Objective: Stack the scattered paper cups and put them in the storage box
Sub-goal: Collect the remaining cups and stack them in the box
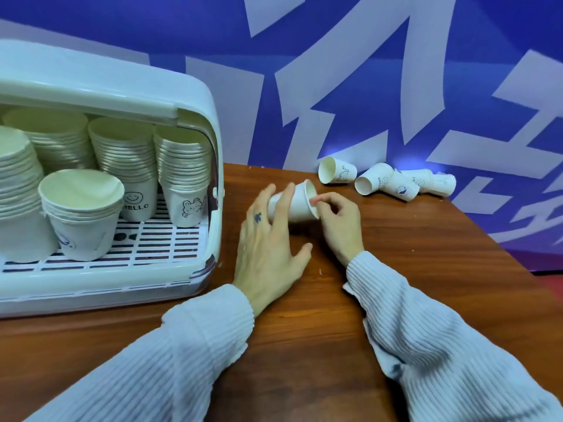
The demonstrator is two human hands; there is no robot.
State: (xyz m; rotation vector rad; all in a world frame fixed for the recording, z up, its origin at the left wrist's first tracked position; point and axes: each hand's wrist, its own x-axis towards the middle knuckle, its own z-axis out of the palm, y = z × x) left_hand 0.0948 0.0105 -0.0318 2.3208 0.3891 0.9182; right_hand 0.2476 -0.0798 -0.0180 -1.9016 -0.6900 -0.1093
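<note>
Brown wooden table against blue wall

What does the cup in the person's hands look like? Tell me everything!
The held cup is small, white and looks like paper. It lies tipped on its side above the wooden table, with its open mouth toward the right. The left hand wraps its body, and the right hand pinches its rolled rim with its fingers.

On a brown wooden table, the left hand cradles a paper cup lying on its side, while the right hand pinches its rim. Loose cups lie tipped over near the blue wall. The open storage box at left holds several cup stacks.
</note>
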